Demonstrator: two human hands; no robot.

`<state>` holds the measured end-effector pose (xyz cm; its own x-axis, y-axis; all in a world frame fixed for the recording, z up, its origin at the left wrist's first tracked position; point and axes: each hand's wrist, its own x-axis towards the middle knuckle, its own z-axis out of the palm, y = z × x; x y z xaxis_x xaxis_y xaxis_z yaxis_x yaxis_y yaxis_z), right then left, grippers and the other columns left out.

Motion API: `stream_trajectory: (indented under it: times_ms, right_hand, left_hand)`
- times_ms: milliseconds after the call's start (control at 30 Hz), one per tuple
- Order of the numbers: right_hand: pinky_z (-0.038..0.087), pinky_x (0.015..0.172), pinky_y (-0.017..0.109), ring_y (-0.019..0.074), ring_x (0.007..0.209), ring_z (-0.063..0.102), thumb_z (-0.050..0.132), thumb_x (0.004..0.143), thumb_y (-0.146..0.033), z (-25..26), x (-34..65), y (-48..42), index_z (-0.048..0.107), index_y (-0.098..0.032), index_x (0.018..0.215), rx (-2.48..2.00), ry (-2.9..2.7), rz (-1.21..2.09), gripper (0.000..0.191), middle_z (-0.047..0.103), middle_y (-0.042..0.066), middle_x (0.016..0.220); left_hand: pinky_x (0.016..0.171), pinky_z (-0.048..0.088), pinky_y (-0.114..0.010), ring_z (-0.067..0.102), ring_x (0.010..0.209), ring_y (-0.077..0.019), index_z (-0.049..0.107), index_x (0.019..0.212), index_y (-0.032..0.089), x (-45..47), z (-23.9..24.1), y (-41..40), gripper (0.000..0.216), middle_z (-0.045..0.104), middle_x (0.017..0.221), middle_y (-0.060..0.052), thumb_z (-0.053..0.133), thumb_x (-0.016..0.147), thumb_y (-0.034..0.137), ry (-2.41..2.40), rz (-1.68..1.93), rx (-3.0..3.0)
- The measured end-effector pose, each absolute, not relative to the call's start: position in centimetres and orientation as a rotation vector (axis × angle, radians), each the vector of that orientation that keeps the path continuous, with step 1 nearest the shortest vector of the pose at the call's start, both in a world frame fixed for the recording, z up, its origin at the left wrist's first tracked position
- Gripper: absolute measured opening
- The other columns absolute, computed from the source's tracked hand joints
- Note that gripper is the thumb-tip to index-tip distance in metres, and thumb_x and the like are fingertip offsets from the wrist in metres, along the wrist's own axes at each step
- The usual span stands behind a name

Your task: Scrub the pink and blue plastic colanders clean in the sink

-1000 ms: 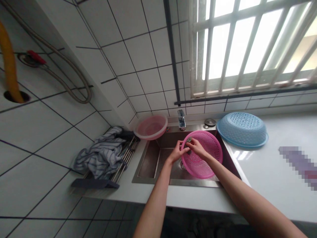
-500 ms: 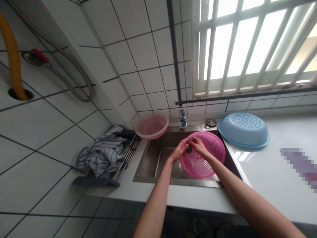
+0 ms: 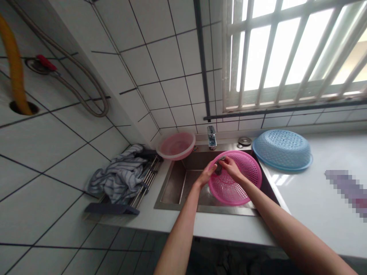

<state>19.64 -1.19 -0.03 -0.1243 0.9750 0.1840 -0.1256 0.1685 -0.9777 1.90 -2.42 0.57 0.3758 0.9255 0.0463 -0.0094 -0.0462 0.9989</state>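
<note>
A pink plastic colander is tilted over the right part of the steel sink, its perforated inside facing me. My left hand is closed around the colander's left rim, thumb on the inner side. My right hand reaches inside the upper left of the colander, fingers pinched on a small dark grey scrubbing item pressed near the rim. The exact kind of that item cannot be made out. Above the hands stands the chrome faucet.
A blue plastic basket lies upside down right of the sink. A pink basin sits at the back left corner. Left of the sink, a striped cloth lies over a metal rack. A metal drain strainer rests behind the sink.
My right hand's fingers have shifted slightly along the colander's rim with the grey item. The colander and my left hand stay almost in the same place.
</note>
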Motion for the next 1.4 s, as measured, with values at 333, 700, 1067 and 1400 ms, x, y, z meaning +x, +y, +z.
stream_trajectory:
  times_ms: [333, 700, 1067, 1400]
  right_hand:
    - [0.053, 0.077, 0.034, 0.0227, 0.084, 0.065, 0.073, 0.081, -0.045, -0.2, 18.3, -1.5, 0.069, -0.018, 0.094, -0.870, -1.363, 1.197, 0.031, 0.073, 0.008, 0.095]
    - [0.052, 0.069, 0.031, 0.0203, 0.076, 0.063, 0.074, 0.082, -0.044, -1.0, 17.2, -2.7, 0.070, -0.018, 0.099, -0.780, -1.604, 1.412, 0.031, 0.073, 0.007, 0.092]
    - [0.051, 0.074, 0.034, 0.0218, 0.080, 0.061, 0.065, 0.081, -0.044, -2.3, 19.7, -0.2, 0.062, -0.021, 0.091, -1.146, -1.295, 1.048, 0.026, 0.070, 0.006, 0.092]
    - [0.048, 0.068, 0.030, 0.0185, 0.075, 0.058, 0.068, 0.083, -0.045, -2.4, 17.1, -1.7, 0.067, -0.019, 0.099, -0.913, -1.476, 1.371, 0.030, 0.071, 0.005, 0.091]
  left_hand:
    - [0.130, 0.027, -0.051, 0.051, 0.145, -0.0334, 0.065, 0.139, 0.019, 1.4, 0.6, -2.3, 0.070, 0.062, 0.150, -0.011, 0.066, 0.090, 0.069, 0.954, 0.967, 1.401]
    - [0.128, 0.029, -0.052, 0.051, 0.144, -0.0351, 0.068, 0.135, 0.017, 1.1, -0.1, -2.3, 0.063, 0.064, 0.147, -0.015, 0.065, 0.093, 0.064, 1.033, 0.941, 1.361]
    - [0.126, 0.033, -0.048, 0.053, 0.142, -0.0315, 0.062, 0.143, 0.020, 1.8, 0.3, -2.1, 0.070, 0.061, 0.151, -0.012, 0.067, 0.091, 0.066, 0.904, 0.906, 1.440]
    - [0.122, 0.036, -0.048, 0.056, 0.136, -0.0351, 0.066, 0.138, 0.013, 1.3, 0.6, -2.2, 0.073, 0.069, 0.140, -0.016, 0.061, 0.093, 0.070, 0.946, 1.007, 1.330]
